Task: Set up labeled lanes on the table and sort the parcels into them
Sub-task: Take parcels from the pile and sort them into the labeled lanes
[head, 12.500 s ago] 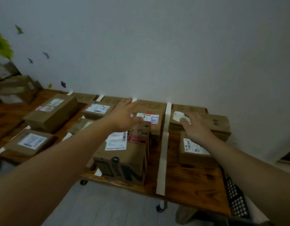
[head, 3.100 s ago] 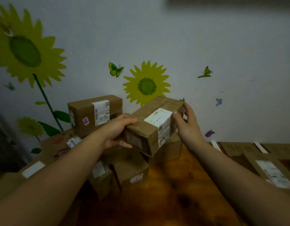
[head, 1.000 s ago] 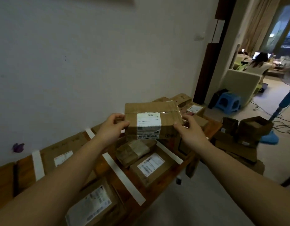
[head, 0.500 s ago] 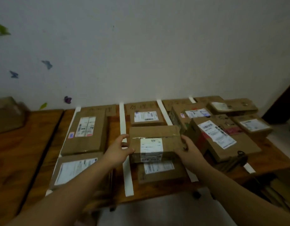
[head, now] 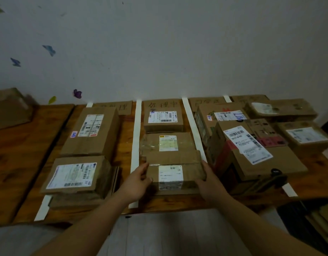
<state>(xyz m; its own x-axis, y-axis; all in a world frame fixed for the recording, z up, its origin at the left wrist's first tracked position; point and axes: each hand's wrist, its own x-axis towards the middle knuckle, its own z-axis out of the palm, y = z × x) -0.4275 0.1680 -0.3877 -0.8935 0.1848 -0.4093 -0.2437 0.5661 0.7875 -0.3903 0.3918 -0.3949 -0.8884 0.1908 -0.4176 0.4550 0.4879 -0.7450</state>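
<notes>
A brown cardboard parcel with a white label on its near side sits at the front of the second lane, on top of another parcel. My left hand grips its left end and my right hand grips its right end. White tape strips divide the wooden table into lanes, each headed by a handwritten cardboard lane label at the wall. Two more parcels lie farther back in the same lane.
Two large parcels fill the lane to the left. Several stacked parcels crowd the lanes to the right. A loose box sits at the far left by the wall. The table's front edge runs just under my wrists.
I carried the parcel from the pile at the left table over to the lanes. In the last half second it has come down onto the parcel at the front of the second lane.
</notes>
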